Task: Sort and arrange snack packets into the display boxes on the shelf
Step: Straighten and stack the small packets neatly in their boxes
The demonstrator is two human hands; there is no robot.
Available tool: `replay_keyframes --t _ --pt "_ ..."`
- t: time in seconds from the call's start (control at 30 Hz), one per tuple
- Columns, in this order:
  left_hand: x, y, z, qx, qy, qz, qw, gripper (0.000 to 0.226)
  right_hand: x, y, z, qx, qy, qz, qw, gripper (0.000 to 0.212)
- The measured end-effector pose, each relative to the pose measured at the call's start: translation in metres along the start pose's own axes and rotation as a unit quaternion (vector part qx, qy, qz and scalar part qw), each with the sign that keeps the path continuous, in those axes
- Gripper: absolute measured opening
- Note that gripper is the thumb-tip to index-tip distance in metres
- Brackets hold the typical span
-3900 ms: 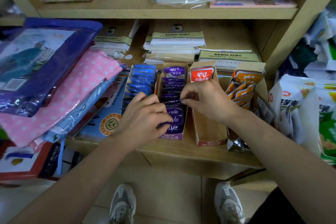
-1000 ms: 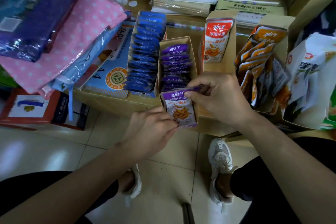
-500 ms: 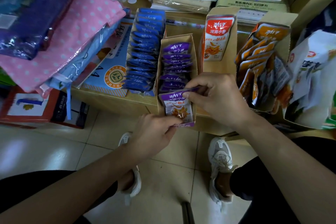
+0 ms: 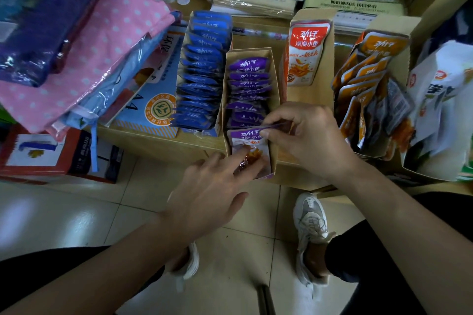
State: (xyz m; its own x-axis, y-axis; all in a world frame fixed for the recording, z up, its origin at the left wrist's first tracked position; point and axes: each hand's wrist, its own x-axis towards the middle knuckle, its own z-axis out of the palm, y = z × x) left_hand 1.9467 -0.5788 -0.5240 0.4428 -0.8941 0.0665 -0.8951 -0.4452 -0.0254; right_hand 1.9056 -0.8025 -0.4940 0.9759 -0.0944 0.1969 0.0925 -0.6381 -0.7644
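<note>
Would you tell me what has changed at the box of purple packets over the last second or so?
The left hand uncurled and slid forward; its straight fingers now press the lower face of the front purple foil snack packet. The right hand still pinches that packet's top edge. The brown cardboard display box and the neighbouring row of blue foil packets stayed put.

Bare left hand (image 4: 212, 194), bare right hand (image 4: 304, 135), forearms (image 4: 384, 207) uncovered as far as the frame shows, black trousers (image 4: 371, 271) on both legs, grey-and-white mesh right trainer (image 4: 309, 225) with pale laces, left trainer (image 4: 190, 263) mostly hidden, white sole showing
</note>
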Motion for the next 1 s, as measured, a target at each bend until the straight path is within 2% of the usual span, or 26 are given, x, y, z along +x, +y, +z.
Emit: replay_keyframes --t 0.1,0.2,0.33,0.37,0.4,0.47,0.53,0.6,1.0 --pt "0.008 -0.011 -0.004 -0.004 -0.018 0.077 0.997 0.072 0.0 0.0 0.001 0.001 0.002 0.003 1.0 0.018" --pt "0.013 -0.017 -0.007 0.022 -0.025 0.109 0.994 0.062 0.001 0.002 0.002 0.006 0.005 0.007 1.0 0.016" --pt "0.018 -0.025 -0.019 0.066 0.119 0.2 0.97 0.035 0.002 0.004 0.0 -0.004 0.002 0.006 1.0 0.016" --pt "0.022 -0.029 -0.021 0.069 0.131 0.233 0.961 0.033 0.003 0.004 0.0 -0.006 0.003 0.004 1.0 0.016" --pt "0.027 -0.033 -0.023 0.071 0.118 0.264 0.955 0.034 0.003 0.004 0.0 -0.008 0.003 0.003 1.0 0.016" --pt "0.039 -0.041 -0.021 0.09 0.039 0.309 0.946 0.047 0.003 0.004 0.0 -0.01 0.002 0.001 1.0 0.016" --pt "0.049 -0.044 -0.016 0.106 -0.023 0.32 0.941 0.065 0.004 0.004 0.0 -0.013 0.001 0.006 1.0 0.017" --pt "0.054 -0.04 -0.013 0.108 -0.063 0.318 0.94 0.075 0.005 0.006 -0.001 -0.018 0.01 0.012 1.0 0.012" --pt "0.064 -0.02 -0.024 0.132 -0.092 0.27 0.949 0.069 0.008 0.006 0.0 -0.048 0.02 0.008 0.999 0.012"
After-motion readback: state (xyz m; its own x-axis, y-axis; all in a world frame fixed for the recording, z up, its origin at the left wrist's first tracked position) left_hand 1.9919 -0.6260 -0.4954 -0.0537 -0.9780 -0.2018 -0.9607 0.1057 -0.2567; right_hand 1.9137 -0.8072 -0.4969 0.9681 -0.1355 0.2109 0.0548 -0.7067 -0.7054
